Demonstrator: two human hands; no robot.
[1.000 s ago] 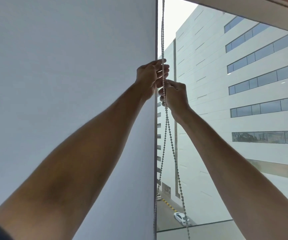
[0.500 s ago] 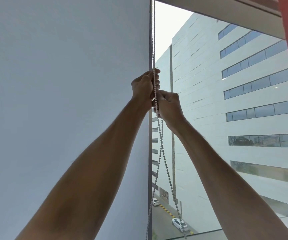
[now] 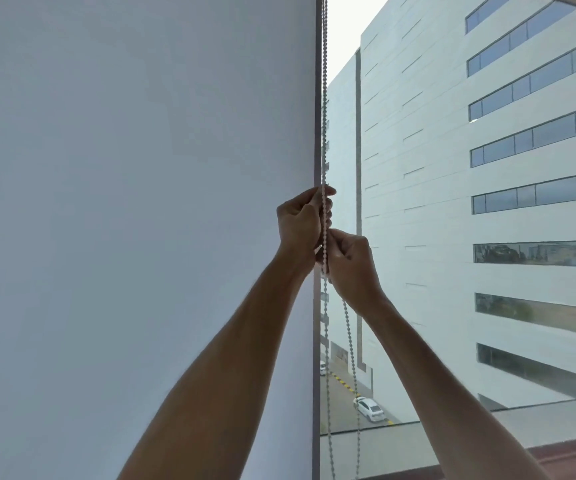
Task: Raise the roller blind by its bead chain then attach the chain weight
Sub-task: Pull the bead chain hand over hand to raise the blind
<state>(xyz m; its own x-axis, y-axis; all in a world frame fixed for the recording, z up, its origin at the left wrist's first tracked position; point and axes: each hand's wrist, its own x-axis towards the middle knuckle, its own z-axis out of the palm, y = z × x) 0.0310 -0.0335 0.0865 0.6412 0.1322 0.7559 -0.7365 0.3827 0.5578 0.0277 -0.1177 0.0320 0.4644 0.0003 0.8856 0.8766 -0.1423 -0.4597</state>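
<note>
Left hand [image 3: 298, 221] above right hand [image 3: 350, 263], both hands gripping bead chain [image 3: 324, 98]

This is looking like an upper-floor room in an office-type block: a pale roller blind [image 3: 141, 202] is covering the glass from nine o'clock to centre, while at three o'clock a large white building [image 3: 452, 202] with long window bands is filling the view (cars [image 3: 369, 408] are sitting far below, near six o'clock).
</note>
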